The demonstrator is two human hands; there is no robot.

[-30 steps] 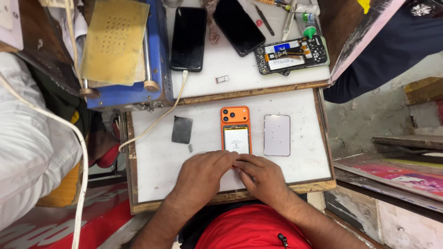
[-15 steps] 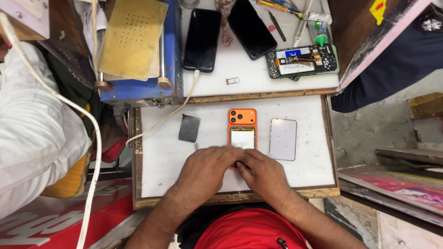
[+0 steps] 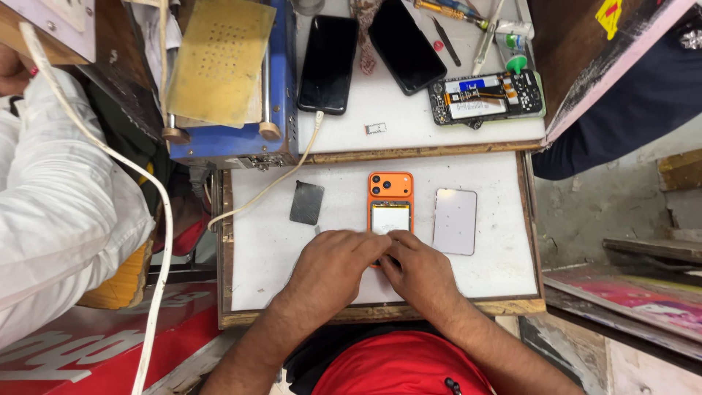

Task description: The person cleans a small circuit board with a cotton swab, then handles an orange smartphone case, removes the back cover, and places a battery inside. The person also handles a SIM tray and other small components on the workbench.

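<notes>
left hand (image 3: 333,267) and right hand (image 3: 417,274) side by side, knuckles up, fingertips meeting over the lower end of an orange phone (image 3: 390,203). fingers bent and pressed down onto it; whether anything small is pinched between them cannot be told. phone lying flat on the white surface (image 3: 490,278), back open, camera end pointing away from the body, pale battery showing in the open frame, lower end hidden under the fingers.

just right of the phone, not touching: a pale rounded back cover (image 3: 455,221), lying flat. to the left, apart from the hands: a small dark grey square pad (image 3: 307,202), slightly tilted. a white cable (image 3: 270,186) running across the upper left corner of the surface, up to a black phone (image 3: 327,64) on the raised white shelf beyond.

also on that shelf: a second black phone (image 3: 406,45) set at an angle, an opened phone with bare circuit board (image 3: 485,96), a tiny metal sim tray (image 3: 376,129), tweezers (image 3: 445,41). further left, a blue machine with a perforated yellow plate (image 3: 219,62). at the far left edge, another person's white sleeve (image 3: 58,219). red shirt (image 3: 398,366) at the bottom.
</notes>
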